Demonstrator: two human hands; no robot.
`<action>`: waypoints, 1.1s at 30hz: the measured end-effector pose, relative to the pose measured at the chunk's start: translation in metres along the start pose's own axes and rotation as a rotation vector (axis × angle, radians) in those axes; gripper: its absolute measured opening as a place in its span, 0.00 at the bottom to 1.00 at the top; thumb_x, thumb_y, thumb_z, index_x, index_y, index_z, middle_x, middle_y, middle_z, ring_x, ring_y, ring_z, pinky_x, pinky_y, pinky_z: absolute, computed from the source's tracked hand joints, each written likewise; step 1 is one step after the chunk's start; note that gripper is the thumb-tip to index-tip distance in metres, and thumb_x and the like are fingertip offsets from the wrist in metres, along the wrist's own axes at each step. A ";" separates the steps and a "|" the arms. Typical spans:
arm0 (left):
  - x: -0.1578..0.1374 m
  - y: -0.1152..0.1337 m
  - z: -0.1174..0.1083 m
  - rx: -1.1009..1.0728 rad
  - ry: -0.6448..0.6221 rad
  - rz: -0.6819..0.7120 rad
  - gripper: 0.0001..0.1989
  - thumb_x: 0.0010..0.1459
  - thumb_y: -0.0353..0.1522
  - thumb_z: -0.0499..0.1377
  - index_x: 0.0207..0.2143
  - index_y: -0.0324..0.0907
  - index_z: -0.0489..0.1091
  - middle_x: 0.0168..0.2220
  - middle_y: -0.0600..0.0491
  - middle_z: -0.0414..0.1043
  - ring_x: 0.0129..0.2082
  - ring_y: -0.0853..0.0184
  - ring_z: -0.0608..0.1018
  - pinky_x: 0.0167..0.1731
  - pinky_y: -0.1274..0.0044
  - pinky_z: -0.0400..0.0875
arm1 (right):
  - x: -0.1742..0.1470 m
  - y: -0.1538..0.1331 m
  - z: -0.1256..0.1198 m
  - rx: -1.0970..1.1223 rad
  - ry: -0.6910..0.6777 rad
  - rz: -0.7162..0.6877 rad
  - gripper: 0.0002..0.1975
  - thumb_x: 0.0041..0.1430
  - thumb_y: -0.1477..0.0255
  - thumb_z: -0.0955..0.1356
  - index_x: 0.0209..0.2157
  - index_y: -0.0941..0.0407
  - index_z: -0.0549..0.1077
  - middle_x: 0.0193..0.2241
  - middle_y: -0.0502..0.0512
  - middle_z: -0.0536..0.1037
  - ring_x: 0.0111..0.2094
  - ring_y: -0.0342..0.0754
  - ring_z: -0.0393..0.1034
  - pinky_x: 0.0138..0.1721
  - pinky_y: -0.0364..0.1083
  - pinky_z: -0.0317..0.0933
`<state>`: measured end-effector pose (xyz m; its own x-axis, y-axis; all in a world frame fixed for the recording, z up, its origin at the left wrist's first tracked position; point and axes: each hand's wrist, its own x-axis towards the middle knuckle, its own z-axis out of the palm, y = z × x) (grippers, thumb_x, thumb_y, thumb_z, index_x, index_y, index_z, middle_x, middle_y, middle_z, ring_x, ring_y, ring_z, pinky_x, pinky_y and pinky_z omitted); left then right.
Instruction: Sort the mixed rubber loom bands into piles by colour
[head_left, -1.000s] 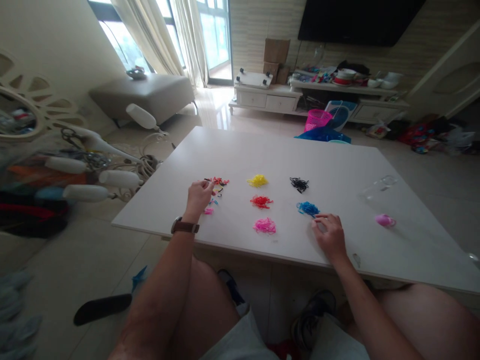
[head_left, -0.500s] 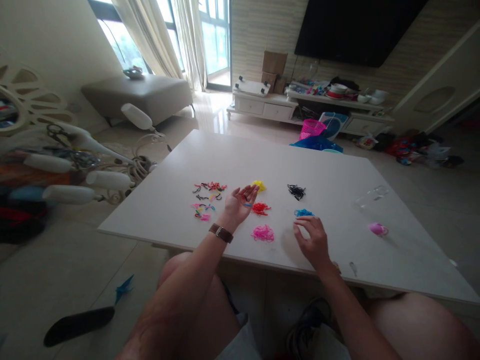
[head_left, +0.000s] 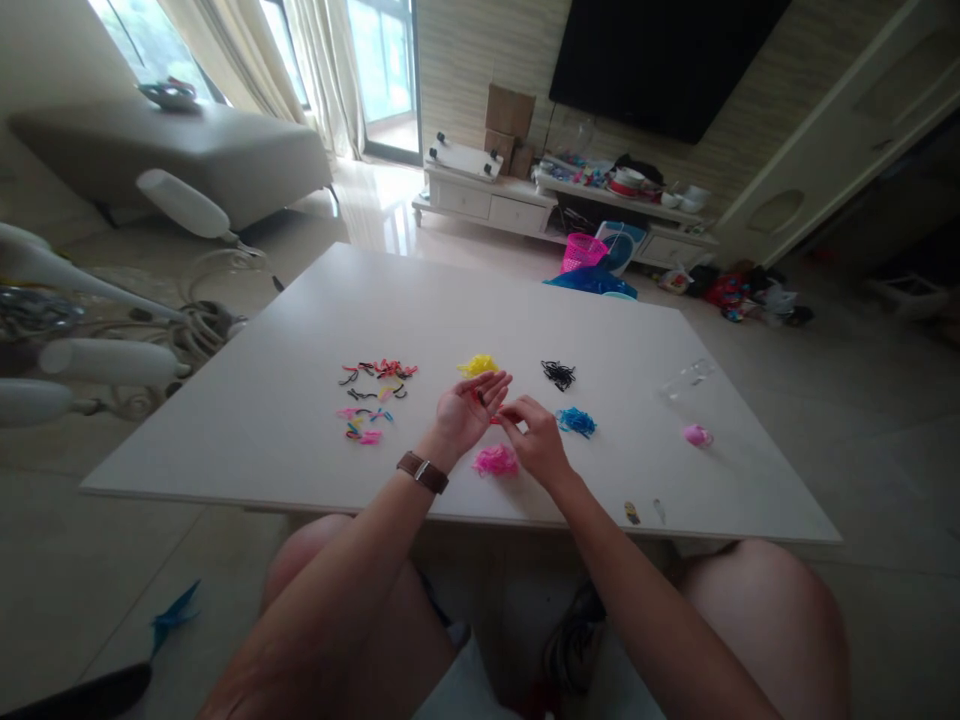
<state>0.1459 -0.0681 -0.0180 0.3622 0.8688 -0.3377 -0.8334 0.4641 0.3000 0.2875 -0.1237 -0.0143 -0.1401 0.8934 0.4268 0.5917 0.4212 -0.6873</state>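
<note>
My left hand [head_left: 466, 412] is held palm up over the table, its fingers stretched out, with a small dark loop on the palm or fingers. Close to its fingertips, my right hand [head_left: 531, 437] has thumb and forefinger pinched; red shows there, but I cannot tell a held band from the red pile behind, mostly hidden by the hands. Around them lie small piles of rubber bands: yellow bands [head_left: 478, 366], black bands [head_left: 558, 376], blue bands [head_left: 577, 422] and pink bands [head_left: 495, 461]. Mixed-colour band pieces [head_left: 375, 395] are spread in rows to the left.
On the right of the white table [head_left: 615, 340] are a clear plastic container [head_left: 688, 380] and a pink object [head_left: 697, 435]. Two small flat items, one of them a yellowish charm [head_left: 632, 512], lie at the front edge. A lamp with white shades [head_left: 184, 204] stands left of the table.
My right hand has moved left from the blue bands to my left hand's fingertips. The blue piece seen at my left palm no longer shows. The view has shifted.
</note>
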 end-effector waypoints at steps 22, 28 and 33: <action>-0.017 -0.011 0.013 0.027 -0.191 -0.125 0.25 0.62 0.44 0.50 0.50 0.33 0.71 0.53 0.34 0.73 0.56 0.54 0.75 0.53 0.68 0.72 | -0.008 0.019 -0.049 -0.168 -0.015 -0.058 0.09 0.62 0.68 0.70 0.45 0.51 0.78 0.36 0.54 0.74 0.39 0.51 0.71 0.43 0.51 0.67; -0.016 -0.013 0.011 0.128 -0.204 -0.159 0.29 0.62 0.48 0.49 0.46 0.31 0.73 0.45 0.35 0.76 0.47 0.56 0.78 0.50 0.69 0.73 | 0.012 0.006 -0.030 -0.068 -0.019 -0.085 0.09 0.63 0.71 0.69 0.44 0.50 0.79 0.38 0.55 0.74 0.44 0.53 0.69 0.49 0.55 0.66; -0.016 -0.014 0.011 0.119 -0.198 -0.172 0.27 0.63 0.47 0.50 0.47 0.32 0.72 0.44 0.36 0.76 0.46 0.56 0.78 0.50 0.68 0.73 | 0.014 0.002 -0.034 -0.031 -0.048 -0.099 0.04 0.62 0.72 0.70 0.33 0.51 0.78 0.36 0.54 0.75 0.42 0.52 0.70 0.48 0.55 0.66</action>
<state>0.1568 -0.0869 -0.0067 0.5780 0.7871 -0.2156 -0.7021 0.6142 0.3602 0.3138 -0.1155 0.0102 -0.2362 0.8545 0.4627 0.5975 0.5032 -0.6243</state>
